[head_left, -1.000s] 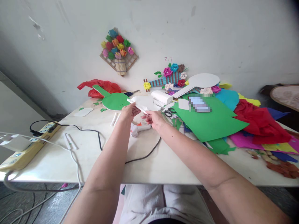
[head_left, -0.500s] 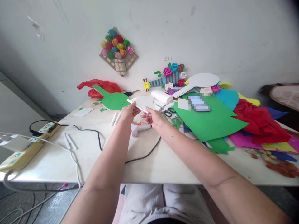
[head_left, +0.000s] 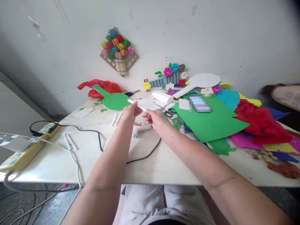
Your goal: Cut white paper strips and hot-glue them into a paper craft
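A white sheet of paper (head_left: 147,103) is held at its near edge between my two hands. My left hand (head_left: 132,111) pinches the sheet's left end, where a narrow white strip sticks out. At the right, my right hand (head_left: 153,118) grips the near edge with thumb and fingers. Under the hands lies a white glue gun (head_left: 140,129) with an orange part, partly hidden. Two short white rolls (head_left: 116,119) rest left of my left hand. Behind them is a green round piece with a handle (head_left: 116,102). Black-handled scissors (head_left: 169,113) lie to the right.
A yellow power strip (head_left: 30,147) with cables sits at the left. Green sheets (head_left: 208,122) bear a phone (head_left: 200,104), beside red crepe paper (head_left: 260,122). A white paddle-shaped card (head_left: 203,80) leans at the back. A paper-flower piece (head_left: 120,51) hangs on the wall.
The white sheet has tilted and its outline looks straighter and flatter between my hands. Both hands have barely shifted and keep their hold.
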Demonstrator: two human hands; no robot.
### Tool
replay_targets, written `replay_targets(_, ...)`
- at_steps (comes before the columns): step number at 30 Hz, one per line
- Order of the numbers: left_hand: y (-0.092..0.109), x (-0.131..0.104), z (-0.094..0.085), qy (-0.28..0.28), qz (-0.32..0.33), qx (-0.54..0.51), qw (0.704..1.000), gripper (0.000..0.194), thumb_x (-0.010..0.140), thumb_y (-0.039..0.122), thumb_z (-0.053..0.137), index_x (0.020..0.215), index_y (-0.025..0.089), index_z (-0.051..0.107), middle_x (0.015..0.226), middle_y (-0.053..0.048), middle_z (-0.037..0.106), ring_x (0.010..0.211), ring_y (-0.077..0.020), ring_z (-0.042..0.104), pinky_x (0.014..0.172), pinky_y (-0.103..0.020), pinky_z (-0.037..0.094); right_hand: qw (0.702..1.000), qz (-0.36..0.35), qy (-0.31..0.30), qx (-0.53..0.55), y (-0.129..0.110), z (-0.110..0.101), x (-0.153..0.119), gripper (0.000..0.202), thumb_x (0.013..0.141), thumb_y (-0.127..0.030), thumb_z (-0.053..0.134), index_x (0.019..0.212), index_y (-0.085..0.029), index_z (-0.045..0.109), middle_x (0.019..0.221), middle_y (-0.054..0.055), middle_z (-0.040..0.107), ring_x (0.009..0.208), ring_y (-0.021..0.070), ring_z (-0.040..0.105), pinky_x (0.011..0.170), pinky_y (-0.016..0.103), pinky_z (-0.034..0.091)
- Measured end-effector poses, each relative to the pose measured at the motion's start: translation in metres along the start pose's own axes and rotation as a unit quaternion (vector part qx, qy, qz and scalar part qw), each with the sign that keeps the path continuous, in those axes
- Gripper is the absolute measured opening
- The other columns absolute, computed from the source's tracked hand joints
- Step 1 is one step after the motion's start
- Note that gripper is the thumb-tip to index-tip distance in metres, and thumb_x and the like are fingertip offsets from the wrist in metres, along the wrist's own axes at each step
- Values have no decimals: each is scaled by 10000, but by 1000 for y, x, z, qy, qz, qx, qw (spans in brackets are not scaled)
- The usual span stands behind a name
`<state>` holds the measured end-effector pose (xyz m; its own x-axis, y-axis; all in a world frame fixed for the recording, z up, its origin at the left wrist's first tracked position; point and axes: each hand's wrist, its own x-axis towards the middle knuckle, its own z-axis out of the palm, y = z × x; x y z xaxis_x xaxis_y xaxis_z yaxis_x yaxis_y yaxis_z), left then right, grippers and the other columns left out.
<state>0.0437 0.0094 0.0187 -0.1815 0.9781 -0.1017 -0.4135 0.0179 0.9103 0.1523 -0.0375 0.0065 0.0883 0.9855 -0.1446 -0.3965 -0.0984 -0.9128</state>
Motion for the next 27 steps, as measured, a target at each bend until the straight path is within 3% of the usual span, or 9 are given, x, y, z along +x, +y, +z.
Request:
replay_targets(7,4,3,-1,11,-32,30,999,61,712,177,563,718,118,546,554,-66,592,527,-164,610,584,-285,527,1000,-8,10,-17,-1,0,-2,126,762,-163,571,647,-114,548,448,-1,586,312,56,421,304,168,330)
replay_targets(17,6,15,-7,55,-43,58,996,87,729,151,511,796,122,559,499,-36,545,503,-168,601,573,-295,528,1000,12,21,-17,0,0,-3,142,740,-145,565,610,-130,512,417,-1,570,300,56,415,296,161,289)
replay_targets(27,11,17,-7,63,-58,100,991,79,744,107,504,765,112,580,472,-57,543,461,-163,571,553,-306,528,999,17,26,-33,1,1,-2,162,732,-154,573,581,-125,522,408,7,558,289,41,380,287,153,257)
